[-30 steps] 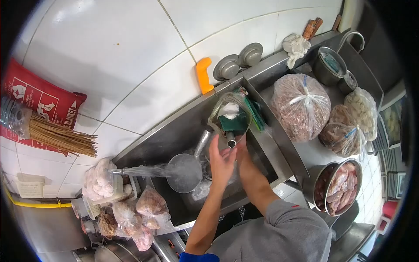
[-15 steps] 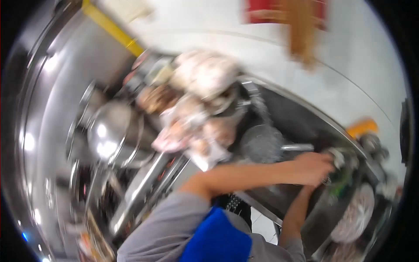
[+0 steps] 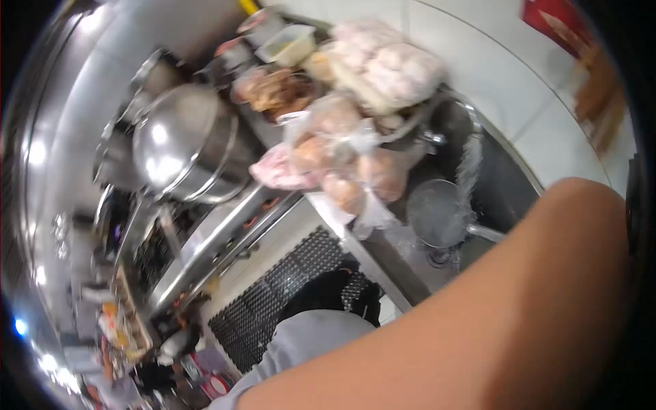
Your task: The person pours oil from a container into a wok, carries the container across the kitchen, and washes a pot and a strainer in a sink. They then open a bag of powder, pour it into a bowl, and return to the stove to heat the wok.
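A bare arm crosses the lower right of the view, very close to the camera, bent at the upper right. Neither my left hand nor my right hand shows. Beyond the arm, water runs from a tap into a round metal pan in the steel sink. Several clear bags of pinkish food lie at the sink's left edge. Behind them is a large bag of pale food on a container.
A large steel pot stands at the left, near a bowl of brown food and a white tub. A black mat lies on the floor. A person is at the lower left.
Both hands have left the view. The arm has come up close to the camera, and the view has swung so that the pot, sink and bags sit differently.
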Demonstrator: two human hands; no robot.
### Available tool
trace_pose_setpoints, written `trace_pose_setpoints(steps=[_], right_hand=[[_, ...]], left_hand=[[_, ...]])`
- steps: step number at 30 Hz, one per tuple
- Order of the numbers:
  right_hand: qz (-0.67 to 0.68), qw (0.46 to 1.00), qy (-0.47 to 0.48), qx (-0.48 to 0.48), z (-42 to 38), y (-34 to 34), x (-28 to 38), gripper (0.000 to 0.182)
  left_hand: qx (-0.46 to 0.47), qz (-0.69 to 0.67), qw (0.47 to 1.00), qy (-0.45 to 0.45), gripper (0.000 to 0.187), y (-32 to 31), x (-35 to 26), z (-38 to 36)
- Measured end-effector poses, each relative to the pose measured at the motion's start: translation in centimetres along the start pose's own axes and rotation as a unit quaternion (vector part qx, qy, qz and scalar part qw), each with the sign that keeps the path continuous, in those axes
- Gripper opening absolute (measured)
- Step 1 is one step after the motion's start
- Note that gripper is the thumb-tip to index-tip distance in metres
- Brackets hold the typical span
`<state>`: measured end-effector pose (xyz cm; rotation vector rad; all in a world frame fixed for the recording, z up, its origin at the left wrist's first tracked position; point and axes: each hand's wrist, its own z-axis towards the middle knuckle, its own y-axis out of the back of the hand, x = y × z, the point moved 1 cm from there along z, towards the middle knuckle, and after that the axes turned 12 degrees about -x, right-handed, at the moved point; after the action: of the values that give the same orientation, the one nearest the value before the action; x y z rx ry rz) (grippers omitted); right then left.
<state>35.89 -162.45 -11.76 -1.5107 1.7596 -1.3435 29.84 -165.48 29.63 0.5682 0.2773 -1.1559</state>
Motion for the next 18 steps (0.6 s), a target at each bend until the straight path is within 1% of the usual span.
trace_pose_setpoints(steps=[1,2,3,5,6,7,8,9,11,12,14,15,17,18], right_hand=[[-0.001,0.999,0.032,-0.013,-0.5,1.4,2.5,0.037],[0.002,0.997,0.063,-0.045,-3.0,4.0,4.7,0.037],[0.007,0.995,0.076,-0.071,-5.7,5.7,5.2,0.037],[0.017,0.993,0.105,-0.044,-3.9,4.3,7.1,0.037],[0.021,0.993,0.112,-0.032,-3.4,3.6,7.6,0.037],[0.025,0.992,0.119,-0.023,-3.2,3.1,8.1,0.037],[0.024,0.991,0.133,-0.016,-3.1,2.3,8.4,0.037],[0.026,0.989,0.143,-0.014,-3.2,2.4,9.0,0.037],[0.036,0.985,0.165,-0.019,-3.6,3.2,9.7,0.037],[0.039,0.984,0.174,-0.024,-4.0,3.9,10.1,0.037],[0.041,0.981,0.186,-0.037,-5.0,5.4,10.6,0.037],[0.043,0.980,0.190,-0.044,-5.5,6.1,10.6,0.037],[0.048,0.978,0.198,-0.052,-6.1,7.3,10.6,0.037],[0.050,0.976,0.204,-0.054,-6.4,7.7,10.9,0.036]], left_hand=[[-0.035,-0.040,0.999,-0.009,0.027,0.3,-0.1,0.0],[-0.076,-0.094,0.993,-0.003,0.028,-0.6,-0.5,0.0],[-0.117,-0.132,0.984,0.015,0.029,-1.2,-1.0,-0.2],[-0.158,-0.154,0.975,0.010,0.031,-0.4,-1.2,0.7],[-0.147,-0.150,0.978,0.004,0.031,-4.0,0.5,1.3],[-0.009,-0.049,0.994,0.100,0.020,-10.1,3.7,2.4],[0.126,0.052,0.974,0.183,0.016,-14.2,6.0,1.2],[0.089,0.028,0.973,0.209,0.017,-13.0,6.9,-1.9],[0.005,0.097,0.956,0.275,0.035,-14.4,9.1,-9.2],[0.009,0.088,0.957,0.275,0.035,-15.3,9.2,-11.1],[0.032,0.096,0.916,0.388,0.053,-16.9,9.5,-13.5],[0.034,0.091,0.915,0.391,0.053,-17.6,9.5,-13.9],[0.036,0.141,0.936,0.321,0.064,-18.3,9.4,-14.1],[0.040,0.136,0.937,0.320,0.064,-18.7,9.5,-14.0]])
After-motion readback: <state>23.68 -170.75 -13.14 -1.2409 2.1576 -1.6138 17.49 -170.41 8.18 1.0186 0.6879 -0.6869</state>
